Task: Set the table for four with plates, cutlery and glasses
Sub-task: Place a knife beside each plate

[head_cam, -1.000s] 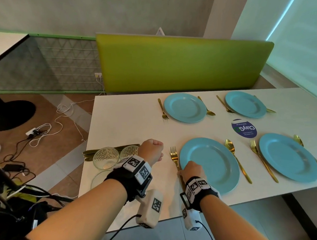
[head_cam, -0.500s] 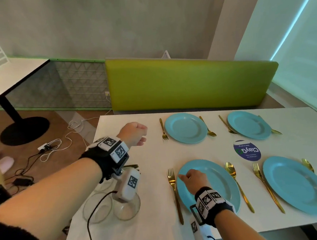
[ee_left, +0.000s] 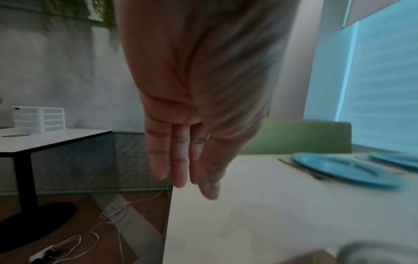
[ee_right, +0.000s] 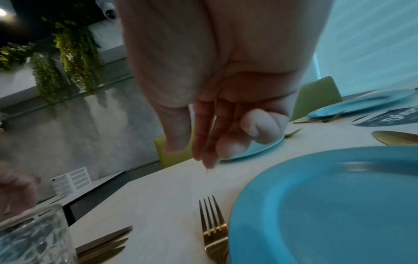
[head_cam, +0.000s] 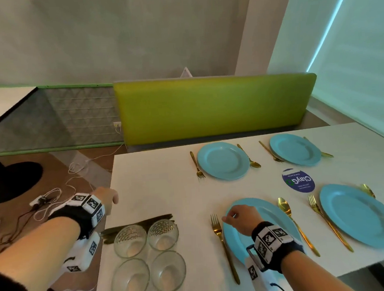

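Several blue plates lie on the white table point(head_cam: 157, 188), each with a gold fork and spoon beside it. My right hand point(head_cam: 237, 216) hovers over the left rim of the near-left plate point(head_cam: 271, 212), just right of its fork point(head_cam: 221, 240). Its fingers point(ee_right: 203, 142) hang loosely curled and hold nothing above the plate point(ee_right: 328, 205) and fork point(ee_right: 213, 226). My left hand point(head_cam: 108, 201) is at the table's left edge, its fingers point(ee_left: 181, 160) straight and empty. Several glasses point(head_cam: 130, 240) stand at the near left, with a bundle of knives point(head_cam: 137, 225) behind them.
A round blue sticker point(head_cam: 299, 180) sits between the plates. A green bench back point(head_cam: 213, 105) runs along the table's far side. Cables and a power strip point(head_cam: 41, 199) lie on the floor to the left, near a black table base point(head_cam: 11, 181).
My left hand has swung from a raised fist over the table out to the left edge, and its fingers have straightened. My right hand stays over the near-left plate's rim.
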Available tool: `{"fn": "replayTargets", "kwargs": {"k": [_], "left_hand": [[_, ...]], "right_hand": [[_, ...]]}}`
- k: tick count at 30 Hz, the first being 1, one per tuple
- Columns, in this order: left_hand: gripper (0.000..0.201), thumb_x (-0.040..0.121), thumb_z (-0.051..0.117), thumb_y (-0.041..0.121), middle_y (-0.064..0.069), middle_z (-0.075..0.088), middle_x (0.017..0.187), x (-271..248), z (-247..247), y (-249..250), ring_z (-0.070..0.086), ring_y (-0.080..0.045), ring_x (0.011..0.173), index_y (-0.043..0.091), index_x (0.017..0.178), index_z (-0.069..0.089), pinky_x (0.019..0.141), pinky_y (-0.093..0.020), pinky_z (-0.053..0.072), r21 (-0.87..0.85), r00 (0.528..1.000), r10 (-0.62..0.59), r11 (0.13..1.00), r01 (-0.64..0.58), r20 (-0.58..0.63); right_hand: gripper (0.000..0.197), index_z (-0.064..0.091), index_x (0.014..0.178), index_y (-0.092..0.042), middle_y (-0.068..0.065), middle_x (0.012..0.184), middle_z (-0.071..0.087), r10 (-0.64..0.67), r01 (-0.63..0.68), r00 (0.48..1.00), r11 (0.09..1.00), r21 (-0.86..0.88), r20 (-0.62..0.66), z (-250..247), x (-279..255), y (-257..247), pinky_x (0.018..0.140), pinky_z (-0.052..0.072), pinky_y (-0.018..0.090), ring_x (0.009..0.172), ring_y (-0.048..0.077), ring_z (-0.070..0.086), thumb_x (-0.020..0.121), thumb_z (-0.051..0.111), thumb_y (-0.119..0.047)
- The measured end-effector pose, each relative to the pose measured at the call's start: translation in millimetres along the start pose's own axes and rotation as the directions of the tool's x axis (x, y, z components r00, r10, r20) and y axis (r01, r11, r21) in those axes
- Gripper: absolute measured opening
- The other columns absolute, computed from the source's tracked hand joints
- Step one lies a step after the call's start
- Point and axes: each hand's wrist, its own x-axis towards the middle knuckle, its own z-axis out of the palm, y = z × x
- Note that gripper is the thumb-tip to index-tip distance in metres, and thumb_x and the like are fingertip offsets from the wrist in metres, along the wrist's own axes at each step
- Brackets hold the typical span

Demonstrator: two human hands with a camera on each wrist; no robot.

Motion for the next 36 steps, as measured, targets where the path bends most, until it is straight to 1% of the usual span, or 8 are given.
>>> {"fn": "replayTargets", "kwargs": {"k": [6,11,14,16,22,26,29,36], "left_hand": [[0.065,0.079,0.072,0.02,-0.005,0.042,0.137,21,49,-7,0.042,-0.021,0.128,0.02,0.136,0.04,0.101,-0.027,0.038,-0.064,0.979,0.187,0.981,-0.182,0.076],[0.061,0.078,0.07,0.03,-0.003,0.045,0.13,32,77,-10,0.045,-0.019,0.12,0.024,0.133,0.044,0.102,-0.03,0.04,-0.129,0.952,0.304,0.946,-0.297,0.031],[0.06,0.079,0.069,0.033,-0.003,0.047,0.127,37,83,-13,0.048,-0.019,0.118,0.023,0.132,0.044,0.099,-0.03,0.042,-0.129,0.943,0.332,0.935,-0.331,-0.009],[0.06,0.079,0.069,0.034,-0.003,0.047,0.125,42,86,-14,0.048,-0.02,0.117,0.023,0.132,0.044,0.097,-0.03,0.043,-0.124,0.939,0.342,0.932,-0.342,-0.019],[0.046,0.081,0.067,0.025,-0.004,0.052,0.115,53,86,-9,0.051,-0.022,0.113,0.018,0.124,0.049,0.091,-0.028,0.043,-0.108,0.94,0.342,0.934,-0.34,-0.002],[0.035,0.079,0.069,0.018,-0.003,0.055,0.102,61,82,-6,0.059,-0.023,0.106,0.012,0.111,0.058,0.086,-0.029,0.049,-0.152,0.95,0.313,0.939,-0.31,0.001],[0.019,0.079,0.068,0.014,0.002,0.053,0.094,66,82,-3,0.06,-0.022,0.105,0.015,0.095,0.059,0.084,-0.026,0.049,-0.172,0.954,0.298,0.939,-0.297,-0.016],[0.027,0.086,0.06,0.018,-0.006,0.062,0.118,76,82,2,0.059,-0.021,0.108,0.01,0.111,0.062,0.087,-0.025,0.047,-0.132,0.962,0.27,0.953,-0.272,-0.034]], "right_hand": [[0.019,0.055,0.076,-0.026,-0.002,0.093,0.061,0.061,-0.063,0.998,0.997,-0.036,-0.031,14,-6,-22,0.078,0.044,0.021,0.09,0.014,0.057,0.089,0.059,-0.04],[0.016,0.059,0.085,-0.021,-0.005,0.086,0.058,0.068,-0.069,0.996,0.998,-0.013,-0.059,25,-9,-39,0.058,0.037,0.013,0.082,0.01,0.053,0.09,0.059,-0.036],[0.023,0.065,0.093,-0.015,-0.005,0.086,0.059,0.083,-0.085,0.995,0.996,-0.022,-0.061,28,-10,-45,0.06,0.037,0.015,0.081,0.01,0.053,0.09,0.058,-0.036],[0.024,0.067,0.095,-0.014,-0.007,0.083,0.058,0.089,-0.091,0.993,0.995,-0.033,-0.072,30,-9,-47,0.069,0.038,0.018,0.082,0.01,0.053,0.09,0.058,-0.036],[0.022,0.054,0.069,-0.027,-0.004,0.083,0.063,0.121,-0.121,0.99,0.993,-0.005,-0.066,37,-10,-45,0.077,0.047,0.023,0.085,0.013,0.06,0.088,0.061,-0.037],[0.024,0.053,0.067,-0.029,-0.002,0.088,0.067,0.145,-0.145,0.987,0.989,0.005,-0.066,38,-11,-43,0.07,0.043,0.019,0.086,0.013,0.061,0.087,0.062,-0.04],[0.024,0.052,0.068,-0.027,-0.007,0.076,0.06,0.15,-0.149,0.986,0.989,0.013,-0.076,38,-10,-43,0.067,0.04,0.018,0.081,0.011,0.056,0.087,0.061,-0.038],[0.017,0.058,0.079,-0.02,-0.004,0.082,0.06,0.141,-0.139,0.987,0.99,0.02,-0.084,39,-4,-44,0.06,0.038,0.016,0.079,0.011,0.053,0.088,0.061,-0.034]]}}
